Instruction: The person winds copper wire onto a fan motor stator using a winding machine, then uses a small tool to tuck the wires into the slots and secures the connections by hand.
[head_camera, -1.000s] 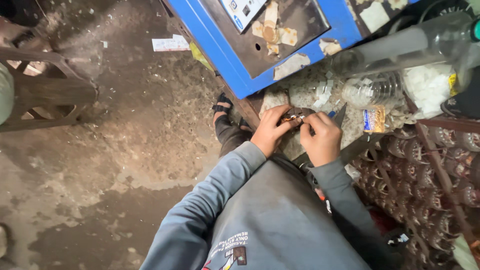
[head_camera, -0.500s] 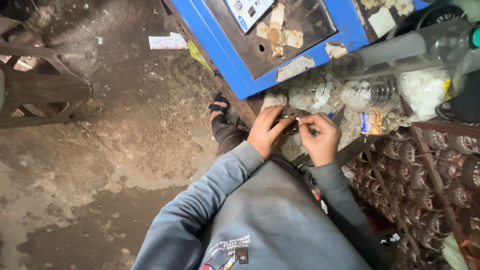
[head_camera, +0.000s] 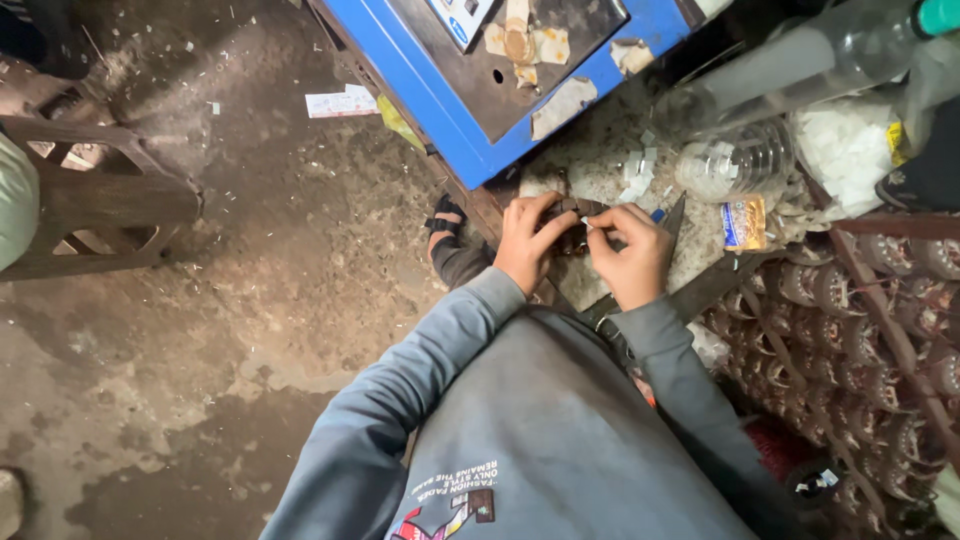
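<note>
**Both hands closed on a small metal part at the bench edge**

Head view, only view. Left hand (head_camera: 525, 240) has its grip curled around a small dark metal part (head_camera: 573, 225), thumb and fingers wrapped tight, no gap showing. Right hand (head_camera: 630, 255) meets it from the other side, fingertips pinched on a thin pale strip (head_camera: 592, 222) right at the part; whether the strip touches the part, cannot tell, too small. The hands nearly touch each other. The part sits just above the dusty bench (head_camera: 600, 170), near its front edge, just below the blue machine (head_camera: 500, 90).

On the bench to the right: clear plastic bottle (head_camera: 735, 160) lying on its side, a bigger bottle with a teal cap (head_camera: 800, 60) above it, a small yellow-blue packet (head_camera: 743, 222) just beside the right hand, white scraps (head_camera: 635, 170) near the machine. A dark flat blade-like tool (head_camera: 672, 215) is behind the right hand.

Grey sleeves and sweatshirt (head_camera: 540, 420) fill the bottom. A sandalled foot (head_camera: 445, 225) on the concrete floor (head_camera: 200, 350), left of the hands. Brown plastic stool (head_camera: 100, 200) far left. Stacked round coil-like parts (head_camera: 850, 330) at right.
</note>
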